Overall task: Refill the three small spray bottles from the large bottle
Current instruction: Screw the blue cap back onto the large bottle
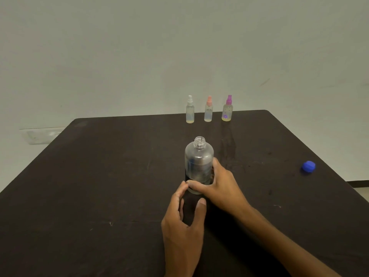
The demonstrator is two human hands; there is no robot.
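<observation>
Dark table [99,176] | large bottle [199,156] uncapped, right hand [216,185] fingers gripping it, left hand [182,222] open | next: unscrew a small spray bottle [189,111].

A dark counter [99,176] with scuffed, scratched marks on its top fills the lower part of the view. Behind it rises a plain pale wall [139,47]. Low on the wall at the left sits a pale socket plate [43,135], blurred.
</observation>
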